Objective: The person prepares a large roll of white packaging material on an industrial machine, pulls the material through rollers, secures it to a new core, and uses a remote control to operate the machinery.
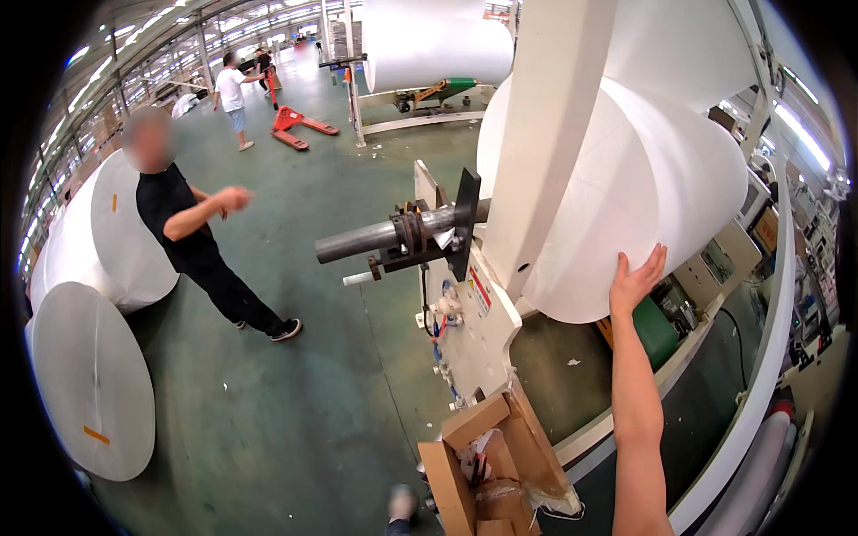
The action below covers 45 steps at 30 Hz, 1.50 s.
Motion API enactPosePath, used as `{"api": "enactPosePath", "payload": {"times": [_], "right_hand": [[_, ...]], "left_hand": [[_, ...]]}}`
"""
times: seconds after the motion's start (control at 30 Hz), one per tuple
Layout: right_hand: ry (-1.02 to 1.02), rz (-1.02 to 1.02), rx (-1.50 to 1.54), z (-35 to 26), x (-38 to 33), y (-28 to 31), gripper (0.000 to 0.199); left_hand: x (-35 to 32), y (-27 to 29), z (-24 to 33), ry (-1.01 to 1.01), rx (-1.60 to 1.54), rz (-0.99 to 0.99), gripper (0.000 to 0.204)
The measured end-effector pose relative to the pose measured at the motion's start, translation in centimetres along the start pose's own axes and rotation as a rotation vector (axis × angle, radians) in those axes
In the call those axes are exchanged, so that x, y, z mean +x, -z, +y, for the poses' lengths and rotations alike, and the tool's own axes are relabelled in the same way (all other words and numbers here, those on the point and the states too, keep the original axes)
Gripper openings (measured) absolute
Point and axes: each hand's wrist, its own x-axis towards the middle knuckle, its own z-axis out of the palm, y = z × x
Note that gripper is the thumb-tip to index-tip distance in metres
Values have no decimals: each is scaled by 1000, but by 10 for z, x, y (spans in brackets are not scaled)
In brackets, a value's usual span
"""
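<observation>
Sheeting, smooth and white, is wound into a large cylindrical roll (697, 170) that sits right of centre, raised off the floor. The person's bare right hand (636, 281) reaches up to its underside near the rim of the flat round end; the hand is open, palm toward the roll, fingers extended and thumb apart, laid against the surface rather than gripping it. The left hand is out of view, so its state cannot be told.

A broad cream-coloured metal post (559, 134) stands in front of the flat end. Beside it, a grey metal shaft (357, 241) juts out to the left past an upright black metal plate (464, 223). Below is a cream-coloured side panel (483, 326) with hoses, and near its foot an open brown cardboard box (449, 478) holding loose items. A rounded green housing (657, 335) lies under the roll, just beside the forearm.

Across the green floor (295, 411), a co-worker in black clothes (183, 219) stands with a forearm raised, next to two white rolls (134, 232) bearing orange strips. Farther back, a person in a white shirt (234, 94) holds the handle of a red pallet truck (299, 127).
</observation>
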Motion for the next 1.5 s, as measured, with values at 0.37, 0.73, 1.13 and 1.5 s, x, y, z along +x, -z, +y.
{"api": "enactPosePath", "payload": {"times": [0.37,0.73,1.13,1.5], "right_hand": [[26,-18,26,13,-18,10,85],[-35,-183,-40,20,57,-2,97],[-123,-260,7,3,53,15,95],[-137,-265,36,-4,63,10,93]], "left_hand": [[-22,1,13,137,214,83,17],[22,-23,51,224,355,75,26],[5,-33,96,235,456,59,31],[-6,-5,85,120,469,66,27]]}}
